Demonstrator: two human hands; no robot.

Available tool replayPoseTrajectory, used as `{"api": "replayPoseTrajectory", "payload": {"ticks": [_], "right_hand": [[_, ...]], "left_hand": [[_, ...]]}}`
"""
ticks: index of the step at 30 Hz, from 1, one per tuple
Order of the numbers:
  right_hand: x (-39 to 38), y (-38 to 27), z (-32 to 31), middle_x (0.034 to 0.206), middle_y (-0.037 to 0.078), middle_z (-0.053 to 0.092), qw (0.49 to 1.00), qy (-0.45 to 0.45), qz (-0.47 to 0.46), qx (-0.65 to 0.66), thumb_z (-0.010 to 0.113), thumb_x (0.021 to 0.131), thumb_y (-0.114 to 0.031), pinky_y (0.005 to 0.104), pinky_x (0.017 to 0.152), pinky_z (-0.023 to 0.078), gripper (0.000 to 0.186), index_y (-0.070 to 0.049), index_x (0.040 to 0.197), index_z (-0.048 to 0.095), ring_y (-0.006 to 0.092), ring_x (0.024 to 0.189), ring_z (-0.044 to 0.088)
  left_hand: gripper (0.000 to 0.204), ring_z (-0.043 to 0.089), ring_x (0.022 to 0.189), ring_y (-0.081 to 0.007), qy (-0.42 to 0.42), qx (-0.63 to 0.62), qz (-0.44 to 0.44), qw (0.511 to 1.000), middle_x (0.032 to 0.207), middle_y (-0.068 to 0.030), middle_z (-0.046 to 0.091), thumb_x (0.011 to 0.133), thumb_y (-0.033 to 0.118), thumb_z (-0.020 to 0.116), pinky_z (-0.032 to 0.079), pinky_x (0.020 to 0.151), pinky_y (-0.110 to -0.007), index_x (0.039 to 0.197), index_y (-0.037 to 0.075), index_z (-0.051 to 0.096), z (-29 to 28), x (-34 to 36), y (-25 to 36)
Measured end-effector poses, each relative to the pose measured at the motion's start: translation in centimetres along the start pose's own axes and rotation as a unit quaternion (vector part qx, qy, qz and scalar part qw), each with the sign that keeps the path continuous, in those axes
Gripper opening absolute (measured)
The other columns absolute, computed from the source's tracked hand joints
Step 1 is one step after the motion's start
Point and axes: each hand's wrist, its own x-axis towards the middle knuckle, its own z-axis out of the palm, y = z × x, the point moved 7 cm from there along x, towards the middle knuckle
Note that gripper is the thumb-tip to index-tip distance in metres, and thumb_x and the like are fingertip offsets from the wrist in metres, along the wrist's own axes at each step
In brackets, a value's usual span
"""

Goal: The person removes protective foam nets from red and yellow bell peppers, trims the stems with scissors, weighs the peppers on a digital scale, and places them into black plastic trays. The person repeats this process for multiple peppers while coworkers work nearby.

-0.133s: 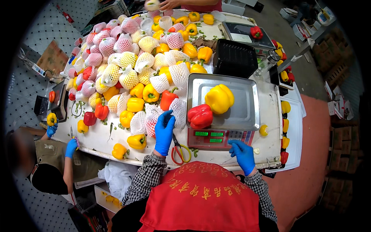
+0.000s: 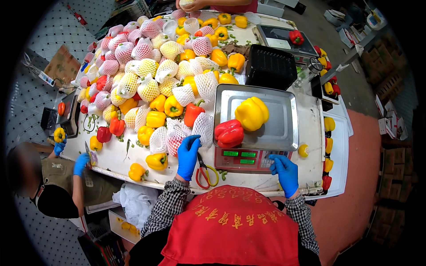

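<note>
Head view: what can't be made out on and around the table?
All in the head view:
Keypad on the scale: partly hidden by the right hand; contact is unclear.
Pepper pile: upper peppers and foam nets hide lower ones.
Apron-wearing co-worker's raised hand: finger detail blurred.
Far co-worker: head cut off by upper edge.

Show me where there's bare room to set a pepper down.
The best spot is the white tabletop between the front scale and the table's right edge, below the glass jar. Another, mostly bare, lies between the dark-red pepper and the frontmost yellow pepper. Left of the scale it's crowded with heaped netted peppers.
</note>
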Motion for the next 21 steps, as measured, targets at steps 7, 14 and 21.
{"api": "replayPoseTrajectory", "payload": {"ticks": [7,14,21], "right_hand": [[2.1,-1.3,-1.9,0.078,0.004,0.067,1.0,0.018,-0.018,0.006,0.055,0.102,-0.012,0.0224,0.06,0.05,0.023,-0.001,0.115,0.071,0.0076,0.067,0.06],[4.6,-2.4,-2.9,0.078,0.002,0.065,0.999,0.036,-0.024,0.002,0.057,0.102,-0.013,0.0214,0.061,0.048,0.022,-0.001,0.114,0.072,0.0069,0.069,0.059],[11.2,-7.2,-5.6,0.09,0.003,0.068,0.986,0.101,-0.132,-0.017,0.06,0.099,-0.007,0.0224,0.068,0.051,0.02,-0.001,0.115,0.071,0.0067,0.075,0.059]], "left_hand": [[0.026,0.062,0.089,-0.0129,0.01,0.006,-0.029,1.0,0.104,-0.0067,0.068,0.099,0.015,0.062,0.05,0.08,-0.026,0.119,-0.002,0.065,-0.1,-0.1,-2.6],[0.023,0.063,0.083,-0.0128,0.021,0.04,-0.023,0.999,0.098,-0.0069,0.069,0.097,0.016,0.064,0.051,0.076,-0.027,0.111,-0.002,0.067,-0.1,-0.7,-4.1],[0.023,0.067,0.083,-0.0153,-0.045,0.016,-0.081,0.996,0.091,-0.0074,0.069,0.098,0.018,0.062,0.056,0.075,-0.029,0.101,-0.004,0.067,1.4,-1.1,-6.3]]}}
